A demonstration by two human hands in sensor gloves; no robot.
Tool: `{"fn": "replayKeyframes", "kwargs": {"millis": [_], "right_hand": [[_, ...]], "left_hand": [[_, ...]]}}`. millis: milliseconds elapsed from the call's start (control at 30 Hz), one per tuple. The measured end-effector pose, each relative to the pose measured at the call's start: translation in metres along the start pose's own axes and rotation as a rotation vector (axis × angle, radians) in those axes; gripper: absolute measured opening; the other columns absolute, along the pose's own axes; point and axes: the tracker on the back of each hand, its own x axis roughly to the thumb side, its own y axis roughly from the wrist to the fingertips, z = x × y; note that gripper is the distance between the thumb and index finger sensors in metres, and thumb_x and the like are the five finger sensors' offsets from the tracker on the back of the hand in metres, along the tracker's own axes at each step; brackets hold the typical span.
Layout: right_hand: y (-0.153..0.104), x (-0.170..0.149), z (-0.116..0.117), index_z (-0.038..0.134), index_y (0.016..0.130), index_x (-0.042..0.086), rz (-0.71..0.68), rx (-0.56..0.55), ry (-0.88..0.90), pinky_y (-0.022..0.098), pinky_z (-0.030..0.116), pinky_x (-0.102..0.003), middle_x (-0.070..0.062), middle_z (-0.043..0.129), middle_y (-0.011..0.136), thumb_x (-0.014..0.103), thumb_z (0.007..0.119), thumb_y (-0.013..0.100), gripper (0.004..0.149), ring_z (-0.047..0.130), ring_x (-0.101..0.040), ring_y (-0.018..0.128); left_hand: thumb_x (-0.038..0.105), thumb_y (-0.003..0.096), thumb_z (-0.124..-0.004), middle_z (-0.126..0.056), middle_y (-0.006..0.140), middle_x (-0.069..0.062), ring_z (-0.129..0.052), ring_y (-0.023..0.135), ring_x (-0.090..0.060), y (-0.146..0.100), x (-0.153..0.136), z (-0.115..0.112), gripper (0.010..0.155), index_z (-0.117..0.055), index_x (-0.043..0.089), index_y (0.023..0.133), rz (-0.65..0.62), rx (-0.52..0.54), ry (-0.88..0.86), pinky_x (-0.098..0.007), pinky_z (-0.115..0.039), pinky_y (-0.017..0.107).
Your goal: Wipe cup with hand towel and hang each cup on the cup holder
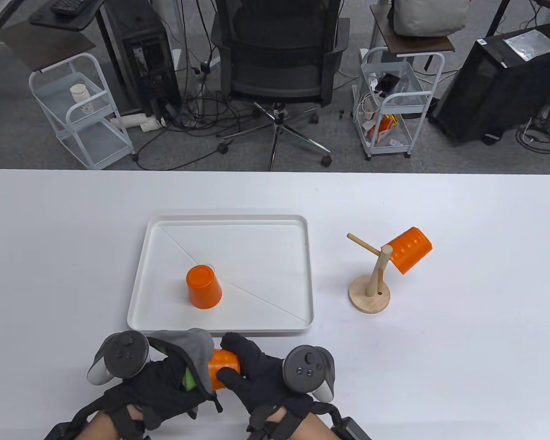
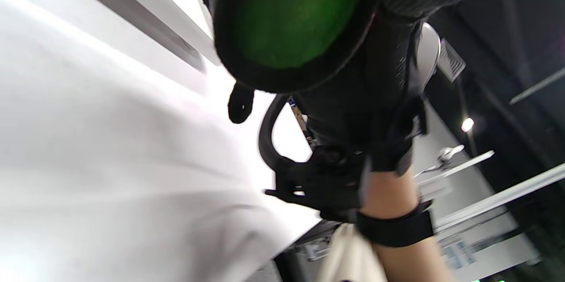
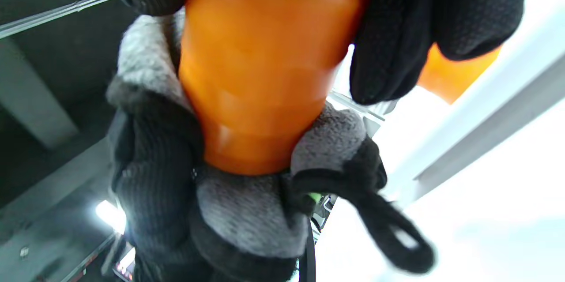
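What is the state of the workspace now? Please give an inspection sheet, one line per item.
Surface: white table, no spills seen.
Job's things: one orange cup held between both hands, grey hand towel wrapped over its end; second cup upside down in the white tray; third cup hung on the wooden cup holder.
Clutter: nothing seen on the table.
Hands: left hand grips the towel round the cup; right hand grips the cup.
Cables: tangled on the floor by the office chair.
Surroundings: two white carts, computer towers.
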Motion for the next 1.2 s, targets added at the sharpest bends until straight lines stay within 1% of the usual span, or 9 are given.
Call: {"fn": "replayKeyframes", "kwargs": {"millis": [200, 267, 367, 467, 567, 800, 867, 1000, 1200], "right_hand": [[0.000, -0.012, -0.001, 0.054, 0.097, -0.005, 0.142, 0.022, 0.159, 0.038, 0.087, -0.059, -0.034, 0.084, 0.075, 0.056, 0.064, 0.051, 0.078, 0.104, -0.036, 0.035], [-0.001, -0.015, -0.002, 0.056, 0.096, -0.006, 0.164, 0.030, 0.186, 0.036, 0.088, -0.058, -0.034, 0.086, 0.073, 0.057, 0.064, 0.051, 0.078, 0.105, -0.034, 0.032], [-0.001, -0.014, -0.003, 0.058, 0.095, -0.006, 0.150, 0.022, 0.174, 0.035, 0.090, -0.056, -0.033, 0.088, 0.071, 0.059, 0.066, 0.050, 0.079, 0.106, -0.033, 0.031], [-0.001, -0.010, -0.003, 0.058, 0.096, -0.005, 0.097, 0.004, 0.137, 0.036, 0.090, -0.055, -0.031, 0.088, 0.072, 0.059, 0.065, 0.050, 0.079, 0.106, -0.032, 0.031], [-0.001, -0.003, -0.003, 0.055, 0.097, -0.003, 0.011, -0.018, 0.072, 0.039, 0.089, -0.056, -0.032, 0.085, 0.077, 0.058, 0.066, 0.050, 0.078, 0.105, -0.032, 0.035], [-0.003, 0.018, -0.002, 0.045, 0.102, 0.004, -0.204, -0.058, -0.167, 0.053, 0.077, -0.064, -0.030, 0.071, 0.092, 0.052, 0.071, 0.049, 0.076, 0.096, -0.042, 0.054], [-0.004, 0.025, -0.003, 0.044, 0.103, 0.005, -0.265, -0.066, -0.242, 0.055, 0.075, -0.065, -0.030, 0.068, 0.095, 0.051, 0.073, 0.049, 0.076, 0.094, -0.044, 0.059], [-0.005, 0.035, -0.004, 0.044, 0.104, 0.008, -0.362, -0.066, -0.375, 0.059, 0.070, -0.067, -0.029, 0.064, 0.099, 0.047, 0.077, 0.048, 0.076, 0.090, -0.047, 0.066], [-0.004, 0.047, -0.005, 0.043, 0.105, 0.012, -0.455, -0.061, -0.532, 0.065, 0.062, -0.069, -0.027, 0.056, 0.105, 0.043, 0.081, 0.047, 0.076, 0.081, -0.049, 0.076]], "left_hand": [[0.059, 0.0496, -0.077, -0.002, 0.114, 0.005, -0.076, 0.090, -0.031, -0.002, 0.017, -0.005, 0.085, -0.006, 0.056, 0.096, 0.006, 0.011, 0.224, -0.062, -0.055, 0.078], [0.059, 0.0493, -0.077, -0.002, 0.114, 0.006, -0.075, 0.091, -0.031, -0.003, 0.020, -0.006, 0.085, -0.006, 0.057, 0.096, 0.005, 0.014, 0.251, -0.062, -0.055, 0.079], [0.060, 0.0489, -0.078, -0.003, 0.115, 0.007, -0.077, 0.091, -0.029, -0.003, 0.020, -0.005, 0.085, -0.007, 0.058, 0.096, 0.005, 0.022, 0.251, -0.062, -0.057, 0.079], [0.060, 0.0487, -0.078, -0.003, 0.115, 0.008, -0.079, 0.090, -0.028, -0.004, 0.018, -0.004, 0.084, -0.008, 0.059, 0.096, -0.003, 0.032, 0.210, -0.060, -0.060, 0.079], [0.060, 0.0488, -0.078, -0.004, 0.115, 0.007, -0.081, 0.087, -0.027, -0.003, 0.012, 0.000, 0.085, -0.007, 0.058, 0.096, -0.022, 0.033, 0.083, -0.059, -0.062, 0.077], [0.061, 0.0493, -0.076, -0.003, 0.115, 0.005, -0.084, 0.083, -0.024, -0.002, -0.002, 0.004, 0.086, -0.004, 0.057, 0.096, -0.048, 0.025, -0.137, -0.057, -0.066, 0.075], [0.061, 0.0496, -0.076, -0.003, 0.115, 0.005, -0.084, 0.083, -0.023, -0.001, -0.006, 0.005, 0.086, -0.003, 0.056, 0.096, -0.057, 0.021, -0.198, -0.057, -0.066, 0.074], [0.062, 0.0500, -0.075, -0.002, 0.115, 0.004, -0.085, 0.082, -0.023, 0.000, -0.010, 0.005, 0.087, -0.002, 0.055, 0.096, -0.056, 0.020, -0.262, -0.057, -0.067, 0.074], [0.061, 0.0506, -0.074, -0.001, 0.115, 0.003, -0.086, 0.081, -0.022, -0.001, -0.016, 0.008, 0.086, -0.001, 0.055, 0.096, -0.041, 0.034, -0.301, -0.056, -0.067, 0.073]]}}
